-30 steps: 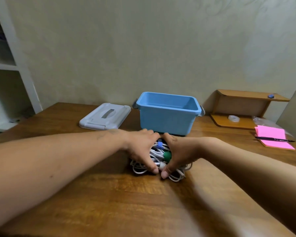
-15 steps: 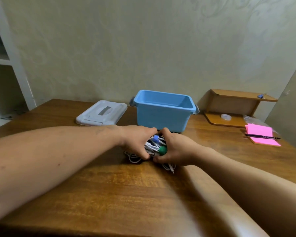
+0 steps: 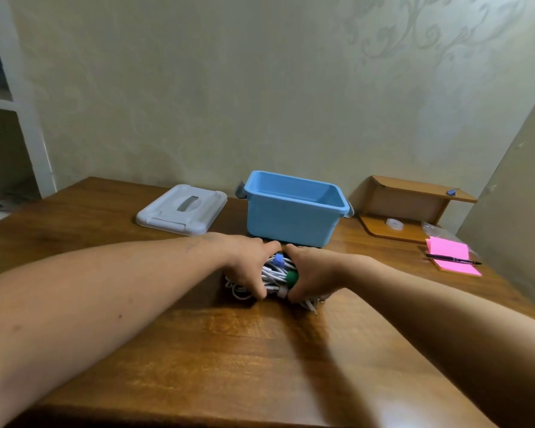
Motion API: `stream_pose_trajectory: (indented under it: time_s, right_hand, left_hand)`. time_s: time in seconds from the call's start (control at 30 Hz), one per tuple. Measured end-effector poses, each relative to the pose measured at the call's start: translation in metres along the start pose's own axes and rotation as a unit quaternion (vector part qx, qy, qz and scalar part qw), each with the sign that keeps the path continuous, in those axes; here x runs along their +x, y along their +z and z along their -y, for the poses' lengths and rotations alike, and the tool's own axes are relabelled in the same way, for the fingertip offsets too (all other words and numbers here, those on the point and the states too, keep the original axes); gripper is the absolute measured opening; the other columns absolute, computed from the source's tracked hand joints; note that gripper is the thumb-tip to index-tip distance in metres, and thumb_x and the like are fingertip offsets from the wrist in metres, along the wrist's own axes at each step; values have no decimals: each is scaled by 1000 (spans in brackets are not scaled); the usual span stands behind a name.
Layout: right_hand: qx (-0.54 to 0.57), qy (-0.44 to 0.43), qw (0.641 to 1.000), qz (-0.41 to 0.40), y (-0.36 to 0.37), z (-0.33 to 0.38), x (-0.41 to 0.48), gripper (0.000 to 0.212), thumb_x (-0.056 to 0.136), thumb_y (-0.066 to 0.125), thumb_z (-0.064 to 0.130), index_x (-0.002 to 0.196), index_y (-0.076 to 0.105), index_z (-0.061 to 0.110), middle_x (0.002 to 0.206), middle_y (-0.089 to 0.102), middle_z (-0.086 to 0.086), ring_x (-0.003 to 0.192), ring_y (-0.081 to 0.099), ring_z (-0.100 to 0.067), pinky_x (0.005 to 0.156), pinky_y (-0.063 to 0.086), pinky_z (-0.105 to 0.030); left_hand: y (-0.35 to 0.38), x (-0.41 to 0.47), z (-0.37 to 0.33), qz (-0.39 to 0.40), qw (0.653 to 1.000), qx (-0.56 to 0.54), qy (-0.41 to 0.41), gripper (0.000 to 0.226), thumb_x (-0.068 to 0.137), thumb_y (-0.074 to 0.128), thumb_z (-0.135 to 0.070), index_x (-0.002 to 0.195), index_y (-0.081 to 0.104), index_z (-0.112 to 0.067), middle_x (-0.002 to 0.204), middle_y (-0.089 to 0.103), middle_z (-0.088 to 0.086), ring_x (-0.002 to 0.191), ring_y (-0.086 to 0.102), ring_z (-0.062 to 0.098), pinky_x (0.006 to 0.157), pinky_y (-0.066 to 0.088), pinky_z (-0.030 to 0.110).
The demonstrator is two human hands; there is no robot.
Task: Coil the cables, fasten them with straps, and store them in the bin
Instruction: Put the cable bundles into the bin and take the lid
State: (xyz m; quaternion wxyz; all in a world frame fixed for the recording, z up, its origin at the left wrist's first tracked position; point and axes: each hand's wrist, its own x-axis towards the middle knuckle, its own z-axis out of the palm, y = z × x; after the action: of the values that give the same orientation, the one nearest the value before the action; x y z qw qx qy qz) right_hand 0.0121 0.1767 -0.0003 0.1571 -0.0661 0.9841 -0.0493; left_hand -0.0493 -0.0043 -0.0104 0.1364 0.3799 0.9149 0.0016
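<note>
A bundle of coiled white cables (image 3: 274, 274) lies on the wooden table, just in front of the blue bin (image 3: 291, 217). A blue strap (image 3: 278, 260), a green strap (image 3: 292, 277) and a white strap show on the coils. My left hand (image 3: 248, 267) grips the bundle from the left, fingers curled round it. From the right, my right hand (image 3: 312, 274) grips the same bundle. Most of the cables are hidden under both hands. The bin stands open and looks empty inside.
The bin's grey lid (image 3: 183, 210) lies flat to the left of the bin. A small wooden shelf (image 3: 408, 211) stands at the back right. Pink sticky notes (image 3: 451, 256) with a black pen (image 3: 453, 259) lie near the right table edge.
Both hands have squeezed the cable bundle tighter together. Less loose cable sticks out at the front than a second ago. The camera view has shifted slightly.
</note>
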Motion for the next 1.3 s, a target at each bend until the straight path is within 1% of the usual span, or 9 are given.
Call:
stream_pose_trajectory:
  time_s: [0.13, 0.27, 0.47, 0.63, 0.73, 0.97, 1.1, 1.23, 1.3]
  right_hand:
    - [27, 2, 998, 51, -6, 0, 1, 100, 69, 93, 58, 149, 37, 34, 136, 61, 6, 116, 62, -16, 93, 60, -35]
    - [51, -3, 998, 25, -3, -6, 6, 89, 71, 93, 48, 145, 44, 39, 128, 65, 11, 110, 65, -11, 95, 61, -37]
    - [34, -16, 999, 3, -5, -2, 5, 77, 70, 91, 46, 134, 49, 42, 122, 66, 14, 106, 66, -10, 94, 61, -35]
    - [-35, -25, 990, -133, 18, 7, -17, 75, 65, 89, 52, 125, 45, 41, 119, 60, 12, 94, 64, -10, 80, 61, -31]
    - [-32, -47, 989, -134, 16, 5, -19, 75, 66, 90, 52, 125, 45, 40, 120, 60, 11, 95, 64, -11, 81, 61, -32]
    - [-35, -72, 968, -236, -102, -18, -16, 58, 64, 85, 39, 110, 50, 31, 96, 67, 7, 82, 66, -21, 72, 58, -44]
    - [15, -74, 960, -270, -174, -48, 13, 49, 68, 85, 25, 105, 54, 29, 92, 68, 7, 84, 67, -21, 67, 52, -37]
    - [51, -49, 965, -253, -169, -78, 54, 50, 71, 86, 21, 112, 58, 22, 98, 71, 3, 90, 69, -24, 75, 58, -39]
    - [59, -35, 969, -235, -154, -94, 72, 51, 69, 86, 26, 112, 59, 24, 98, 72, 2, 90, 70, -23, 80, 61, -42]
  left_hand:
    - [3, -2, -2, -34, 999, 34, 1, 84, 68, 86, -59, 134, 39, -35, 102, 61, -6, 88, 64, 15, 77, 63, 40]
    - [3, -4, -3, -60, 997, 41, 5, 76, 69, 85, -59, 125, 42, -31, 99, 62, -6, 84, 62, 15, 67, 58, 35]
    - [1, -8, -7, -36, 999, -9, -18, 85, 73, 86, -55, 138, 37, -31, 115, 61, 1, 93, 62, 20, 79, 61, 39]
    - [25, -30, -14, -144, 989, -9, -16, 83, 74, 86, -47, 136, 32, -38, 122, 51, 3, 103, 63, 26, 82, 60, 41]
    - [25, -36, -14, -155, 987, -31, -14, 85, 75, 86, -46, 139, 31, -40, 125, 50, 1, 107, 63, 25, 87, 61, 42]
    - [-101, -18, -8, -239, 971, 24, -12, 68, 68, 84, -40, 121, 43, -28, 100, 55, 2, 78, 62, 25, 62, 54, 40]
    - [-190, 29, -3, -227, 973, 24, 11, 60, 73, 85, -27, 116, 44, -20, 92, 65, 4, 75, 62, 20, 56, 45, 32]
    - [-195, 84, 8, -183, 983, 6, 28, 59, 76, 86, -19, 115, 42, -25, 88, 63, -4, 72, 60, 13, 51, 43, 23]
    - [-178, 111, 18, -166, 985, -6, 45, 61, 74, 87, -19, 118, 44, -22, 94, 66, -1, 79, 64, 18, 60, 48, 27]
